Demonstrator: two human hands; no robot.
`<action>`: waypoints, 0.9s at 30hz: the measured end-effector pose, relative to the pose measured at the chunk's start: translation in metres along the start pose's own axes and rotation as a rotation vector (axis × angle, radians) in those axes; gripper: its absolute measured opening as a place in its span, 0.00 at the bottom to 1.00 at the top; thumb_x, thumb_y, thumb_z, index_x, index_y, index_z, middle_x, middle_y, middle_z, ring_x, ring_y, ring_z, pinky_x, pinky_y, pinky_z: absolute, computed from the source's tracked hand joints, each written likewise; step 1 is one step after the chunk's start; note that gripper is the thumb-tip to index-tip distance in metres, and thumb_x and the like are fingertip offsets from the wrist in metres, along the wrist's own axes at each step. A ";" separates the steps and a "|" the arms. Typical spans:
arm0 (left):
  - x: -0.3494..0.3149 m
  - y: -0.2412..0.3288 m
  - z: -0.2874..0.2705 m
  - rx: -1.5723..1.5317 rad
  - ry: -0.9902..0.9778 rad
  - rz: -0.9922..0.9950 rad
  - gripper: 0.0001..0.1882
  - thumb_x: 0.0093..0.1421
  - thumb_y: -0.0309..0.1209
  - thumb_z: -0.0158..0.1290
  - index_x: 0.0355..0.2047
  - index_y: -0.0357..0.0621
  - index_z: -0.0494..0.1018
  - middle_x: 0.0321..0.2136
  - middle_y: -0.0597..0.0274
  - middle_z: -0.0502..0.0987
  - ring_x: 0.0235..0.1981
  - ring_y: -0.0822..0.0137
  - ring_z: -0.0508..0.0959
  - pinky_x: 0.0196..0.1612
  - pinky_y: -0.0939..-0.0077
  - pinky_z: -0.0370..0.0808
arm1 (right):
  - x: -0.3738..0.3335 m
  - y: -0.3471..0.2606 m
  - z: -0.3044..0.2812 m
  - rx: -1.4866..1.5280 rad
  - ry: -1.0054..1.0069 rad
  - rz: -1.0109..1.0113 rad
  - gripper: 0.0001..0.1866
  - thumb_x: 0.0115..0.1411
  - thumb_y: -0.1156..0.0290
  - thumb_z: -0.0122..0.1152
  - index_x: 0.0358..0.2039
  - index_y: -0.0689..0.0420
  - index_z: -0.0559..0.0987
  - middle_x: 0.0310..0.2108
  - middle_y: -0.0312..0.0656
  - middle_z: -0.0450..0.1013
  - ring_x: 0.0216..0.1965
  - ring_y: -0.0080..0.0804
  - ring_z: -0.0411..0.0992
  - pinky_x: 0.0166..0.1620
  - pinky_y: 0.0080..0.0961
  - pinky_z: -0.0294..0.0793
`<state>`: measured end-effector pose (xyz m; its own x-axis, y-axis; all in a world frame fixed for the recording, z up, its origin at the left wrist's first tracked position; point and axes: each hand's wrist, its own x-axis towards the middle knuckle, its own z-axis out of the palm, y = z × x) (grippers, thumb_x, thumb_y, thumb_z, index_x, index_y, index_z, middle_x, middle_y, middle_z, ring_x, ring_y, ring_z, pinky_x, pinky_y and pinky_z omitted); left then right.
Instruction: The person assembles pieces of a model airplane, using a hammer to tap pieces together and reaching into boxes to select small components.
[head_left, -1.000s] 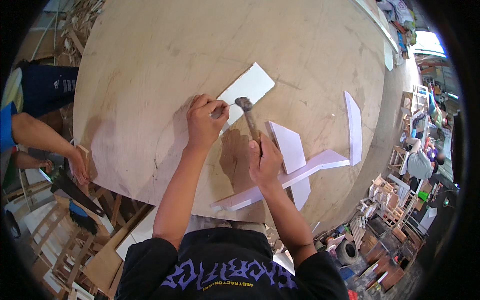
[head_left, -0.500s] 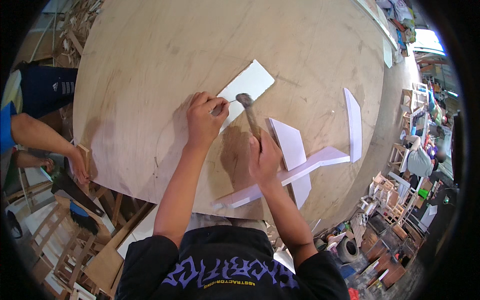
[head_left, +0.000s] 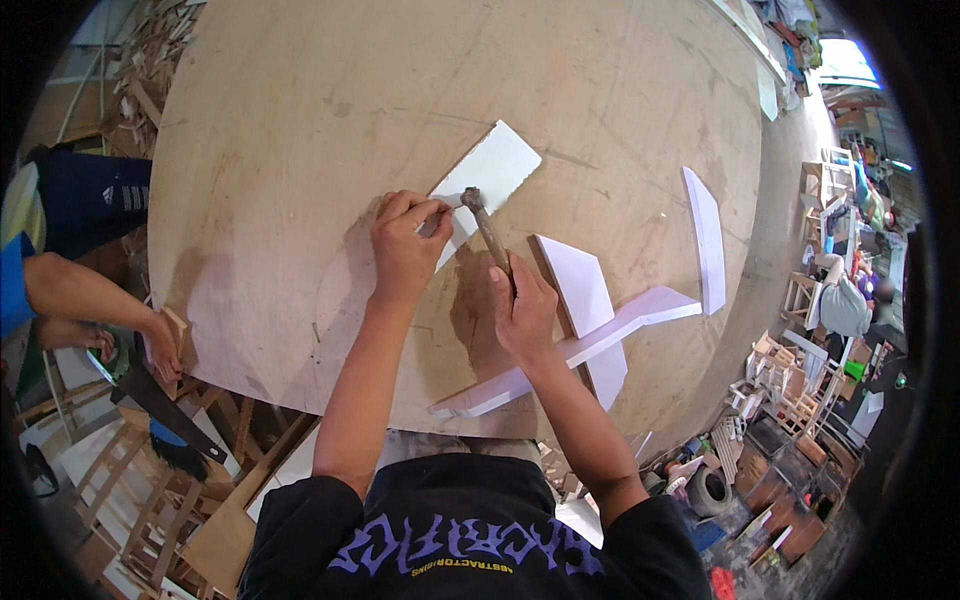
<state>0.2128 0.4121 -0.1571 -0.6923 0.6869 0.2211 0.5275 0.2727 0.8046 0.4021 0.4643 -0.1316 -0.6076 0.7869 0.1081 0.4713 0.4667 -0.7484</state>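
A white rectangular board (head_left: 510,160) lies tilted on the large wooden tabletop. My left hand (head_left: 405,240) is closed over its near left side, thumb and forefinger pinching a thin nail (head_left: 454,207). From the right, my right hand (head_left: 525,308) grips a hammer (head_left: 491,240) by its wooden handle. The hammer's dark head (head_left: 472,198) is right at the nail's end, over the board; whether they touch I cannot tell. Right of my right hand lie a pale angled panel (head_left: 578,280) and a long bent strip (head_left: 610,328) crossing over it.
Another pale strip (head_left: 706,240) lies farther right on the round-edged tabletop (head_left: 300,110). At the left edge, another person's hand (head_left: 163,345) holds a small wood piece, near a handsaw (head_left: 170,410). Wooden frames and scrap crowd the floor on both sides.
The hammer head has moved left, up to the nail, and my right hand has shifted slightly left with it. My left hand keeps its pinch. The co-worker's saw has shifted slightly down and right.
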 end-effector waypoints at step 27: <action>-0.010 0.002 0.010 0.158 0.167 0.186 0.07 0.56 0.22 0.68 0.37 0.39 0.84 0.35 0.60 0.81 0.39 0.56 0.80 0.44 0.62 0.78 | 0.013 -0.010 -0.004 0.048 -0.029 0.101 0.12 0.74 0.66 0.60 0.48 0.63 0.79 0.31 0.54 0.76 0.30 0.55 0.75 0.35 0.42 0.74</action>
<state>0.2254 0.4122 -0.1633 -0.6413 0.6178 0.4551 0.7138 0.2627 0.6492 0.3920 0.4721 -0.1200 -0.5770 0.8167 0.0116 0.5004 0.3647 -0.7852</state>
